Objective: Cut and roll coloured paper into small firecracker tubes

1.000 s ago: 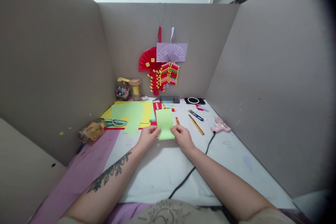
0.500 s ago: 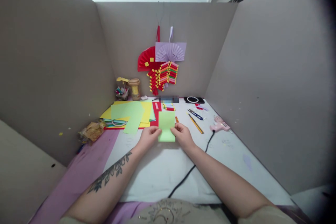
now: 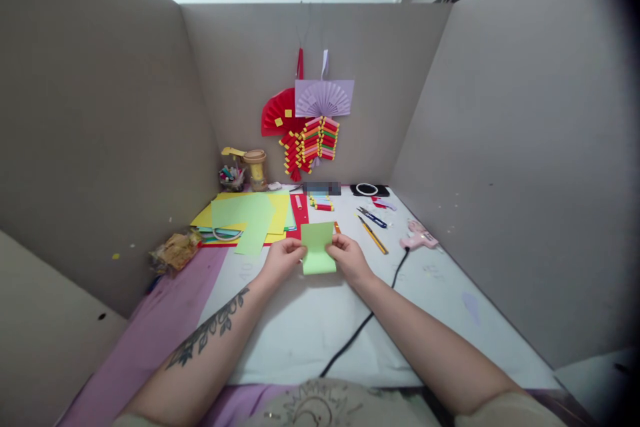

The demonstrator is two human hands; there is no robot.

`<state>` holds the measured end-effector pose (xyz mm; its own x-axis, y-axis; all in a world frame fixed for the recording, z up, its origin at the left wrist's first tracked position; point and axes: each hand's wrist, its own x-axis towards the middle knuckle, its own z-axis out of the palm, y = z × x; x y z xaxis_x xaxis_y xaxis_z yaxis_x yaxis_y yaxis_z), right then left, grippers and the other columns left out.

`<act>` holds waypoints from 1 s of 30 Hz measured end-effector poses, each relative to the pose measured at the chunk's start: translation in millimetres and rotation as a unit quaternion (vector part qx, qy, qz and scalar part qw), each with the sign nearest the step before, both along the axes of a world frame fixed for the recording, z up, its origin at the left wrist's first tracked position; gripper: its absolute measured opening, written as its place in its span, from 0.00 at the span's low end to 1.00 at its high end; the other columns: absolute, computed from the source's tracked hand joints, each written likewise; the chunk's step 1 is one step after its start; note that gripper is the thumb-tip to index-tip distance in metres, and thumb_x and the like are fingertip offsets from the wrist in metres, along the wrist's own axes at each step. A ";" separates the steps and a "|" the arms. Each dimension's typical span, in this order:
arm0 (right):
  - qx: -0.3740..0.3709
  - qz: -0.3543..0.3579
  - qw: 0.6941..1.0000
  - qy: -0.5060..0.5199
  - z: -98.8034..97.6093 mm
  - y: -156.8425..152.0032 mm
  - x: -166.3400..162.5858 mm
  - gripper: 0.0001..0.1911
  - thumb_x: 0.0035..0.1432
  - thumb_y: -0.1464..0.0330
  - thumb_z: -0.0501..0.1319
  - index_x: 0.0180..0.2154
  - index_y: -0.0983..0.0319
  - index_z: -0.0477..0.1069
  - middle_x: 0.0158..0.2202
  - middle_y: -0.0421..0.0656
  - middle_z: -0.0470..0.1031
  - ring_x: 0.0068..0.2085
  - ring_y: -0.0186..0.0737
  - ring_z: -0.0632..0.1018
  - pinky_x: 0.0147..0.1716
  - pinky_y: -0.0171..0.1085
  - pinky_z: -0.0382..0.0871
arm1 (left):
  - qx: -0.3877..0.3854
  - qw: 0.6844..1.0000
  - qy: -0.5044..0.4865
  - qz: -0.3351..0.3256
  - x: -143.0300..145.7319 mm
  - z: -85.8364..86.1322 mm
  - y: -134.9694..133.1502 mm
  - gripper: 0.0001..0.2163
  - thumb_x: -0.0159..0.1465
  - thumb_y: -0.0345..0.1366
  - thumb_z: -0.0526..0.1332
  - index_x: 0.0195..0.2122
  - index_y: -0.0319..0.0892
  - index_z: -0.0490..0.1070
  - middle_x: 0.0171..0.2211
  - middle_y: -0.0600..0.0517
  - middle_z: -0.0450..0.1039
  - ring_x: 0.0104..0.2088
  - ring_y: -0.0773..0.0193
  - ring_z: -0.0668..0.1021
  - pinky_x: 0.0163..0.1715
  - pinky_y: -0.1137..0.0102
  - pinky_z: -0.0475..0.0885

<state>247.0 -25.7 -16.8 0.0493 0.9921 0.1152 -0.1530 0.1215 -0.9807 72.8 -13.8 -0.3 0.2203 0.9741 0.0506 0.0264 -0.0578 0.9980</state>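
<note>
Between my two hands is a light green paper strip [image 3: 318, 240], held just above the white tabletop. Its near end curls over into a rounded bend, while the far end stands up. My left hand [image 3: 286, 257] pinches the strip's left edge with thumb and fingers. On the opposite edge, my right hand [image 3: 350, 256] has the same kind of pinch. The underside of the curl is hidden. An orange strip [image 3: 337, 227] peeks out behind my right fingers.
Coloured paper sheets [image 3: 240, 208] lie at the left. On the right are a craft knife [image 3: 373, 235], thread snips [image 3: 372, 217] and a pink glue gun [image 3: 419, 239], its black cable [image 3: 350, 343] passing under my right forearm. Paper fans [image 3: 324, 99] hang on the back panel.
The green strip's upper end has come down a little and its curled near end sits slightly lower. Both hands keep their pinch in nearly the same place.
</note>
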 end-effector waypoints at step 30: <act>0.009 -0.021 0.996 -0.091 -4.4 0.6 4.8 0.18 0.44 0.56 0.64 0.22 0.61 0.60 0.17 0.34 0.60 0.19 0.30 0.60 0.18 0.31 0.53 | 0.006 1.000 0.019 -0.008 0.2 -6.6 2.9 0.11 0.51 0.39 0.62 0.31 0.36 0.73 0.27 0.51 0.74 0.27 0.66 0.75 0.27 0.74 0.68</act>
